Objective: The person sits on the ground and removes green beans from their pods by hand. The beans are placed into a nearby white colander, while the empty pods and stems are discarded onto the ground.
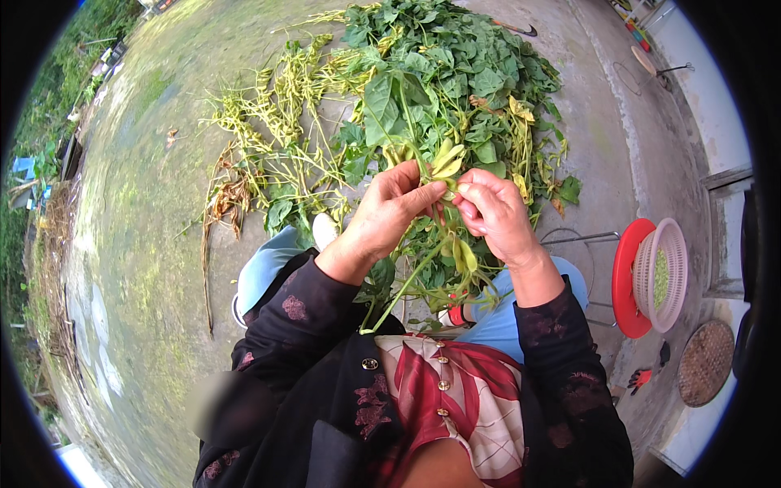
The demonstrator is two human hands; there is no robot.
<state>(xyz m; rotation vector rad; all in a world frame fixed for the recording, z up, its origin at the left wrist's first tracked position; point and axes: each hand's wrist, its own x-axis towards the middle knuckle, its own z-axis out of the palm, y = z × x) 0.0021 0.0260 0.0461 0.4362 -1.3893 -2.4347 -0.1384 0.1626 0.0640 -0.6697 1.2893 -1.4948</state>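
My left hand (395,207) grips the stem of a leafy bean plant (383,110) that looks like soybean. Flat yellow-green pods (448,160) fan out from the stem just above my thumb. At the same spot my right hand (495,210) pinches a pod between thumb and fingertips, close against the left thumb. More pods (462,255) hang lower on the plant, below my hands. The stem's lower end reaches back toward my lap. Beyond my hands lies a large heap of green bean plants (470,55) on the concrete ground.
Stripped-looking yellowish stalks (287,110) spread left of the heap. A sickle (518,28) lies at its far right. To my right, a red stool (628,277) bears a pink plastic basket (676,274) with green beans inside. A glove (639,380) and a round woven tray (706,364) are nearer the wall.
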